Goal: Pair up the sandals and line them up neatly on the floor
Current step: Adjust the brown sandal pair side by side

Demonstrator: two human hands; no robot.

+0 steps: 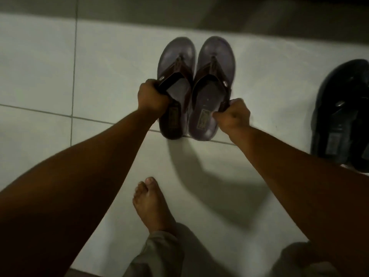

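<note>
brown sandals: 2, side by side | left hand (152,95) grips left sandal (175,86) strap | right hand (233,114) grips right sandal (213,88) strap | black sandal (339,116): 1, apart at right

Smooth glossy floor tiles (111,80); matt rubbery sandals (214,56) with shiny metal studs (225,83)

Pale tiled floor (50,62) w/ thin grout lines — dim light, darker strip (179,9) beyond.

Black sandal (342,114) runs off the right edge, its forearm-covered heel hidden; heel labels on both brown sandals (196,86) too blurred to read.
</note>
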